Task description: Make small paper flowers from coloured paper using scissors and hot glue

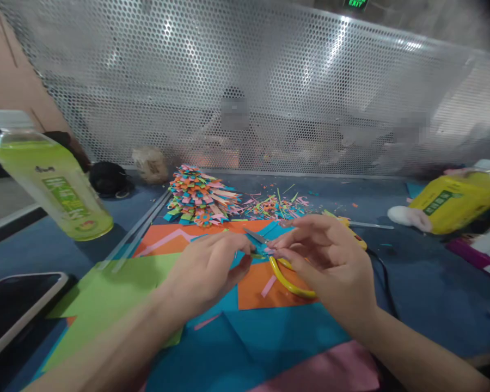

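My left hand point(214, 267) is closed in a pinch over the coloured paper; what lies between its fingertips is too small to make out. Facing it, my right hand point(335, 267) has thumb and forefinger pressed on a small pinkish paper piece point(270, 251). Scissors with yellow handles point(288, 286) lie beneath and between the hands, their blades pointing away to the left. Under them spread sheets of orange paper point(251, 294), blue paper point(277, 337) and green paper point(110, 305). Beyond my hands stands a cone-shaped pile of layered, fringed paper strips point(198, 196).
Paper scraps point(273, 207) lie behind the hands. A green drink bottle point(53, 179) and a phone point(16, 310) are left, a yellow bottle point(461, 198) right. A yellow tool point(357, 237) with a black cord sits by my right hand. A perforated metal screen point(269, 81) stands behind.
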Tool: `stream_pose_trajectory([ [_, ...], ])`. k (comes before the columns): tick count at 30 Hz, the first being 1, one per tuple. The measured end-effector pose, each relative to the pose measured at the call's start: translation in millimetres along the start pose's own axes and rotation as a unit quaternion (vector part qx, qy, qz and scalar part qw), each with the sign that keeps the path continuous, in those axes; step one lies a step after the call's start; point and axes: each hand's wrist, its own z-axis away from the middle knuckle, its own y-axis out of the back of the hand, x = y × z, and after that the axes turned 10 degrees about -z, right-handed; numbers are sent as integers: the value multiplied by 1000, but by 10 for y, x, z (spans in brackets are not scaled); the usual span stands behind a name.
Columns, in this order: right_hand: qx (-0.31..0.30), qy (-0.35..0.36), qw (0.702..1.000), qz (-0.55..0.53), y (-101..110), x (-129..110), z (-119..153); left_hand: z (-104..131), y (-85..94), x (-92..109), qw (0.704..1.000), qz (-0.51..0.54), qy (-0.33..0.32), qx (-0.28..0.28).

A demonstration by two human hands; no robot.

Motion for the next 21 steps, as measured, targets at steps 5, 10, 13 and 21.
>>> stream_pose_trajectory([
  [5,35,-26,999,-19,36,14,-73,16,-70,97,984,155,88,-4],
  [10,36,-79,994,-68,59,61,-113,-49,-62,185,951,262,155,53],
  [13,36,-99,991,-81,77,95,-125,-78,-48,187,927,313,198,60],
  [21,32,-106,986,-123,76,123,-119,-82,-57,177,914,339,222,24],
])
